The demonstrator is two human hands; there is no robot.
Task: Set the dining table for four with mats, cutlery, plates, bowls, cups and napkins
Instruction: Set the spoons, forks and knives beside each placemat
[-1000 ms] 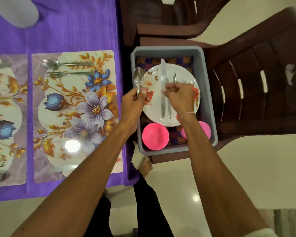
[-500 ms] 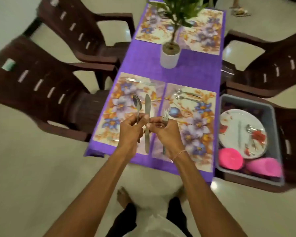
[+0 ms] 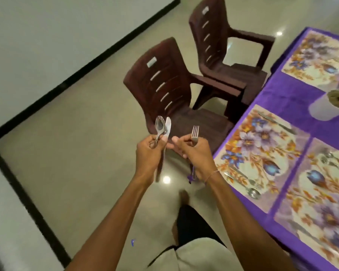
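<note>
Left hand (image 3: 149, 153) is pinching spoon (image 3: 159, 126) and knife (image 3: 167, 127) together, right hand (image 3: 196, 153) is gripping fork (image 3: 195, 133); the loosely paired pieces are arguably risking slipping onto the floor (image 3: 82, 153).

Two chairs stand along the left edge of the table (image 3: 286, 98), the near chair (image 3: 164, 90) before the far chair (image 3: 219, 36). On the table a pot (image 3: 321, 110) sits mid-table, with the far mat (image 3: 317, 57) behind it and the left mat (image 3: 258, 151) and right mat (image 3: 325, 192) side by side before it. Off the table's left edge, before the near chair, the left hand (image 3: 149, 153) holds spoon (image 3: 159, 124) and knife (image 3: 167, 126). The right hand (image 3: 196, 155), nearer the table, holds the fork (image 3: 194, 133).
</note>
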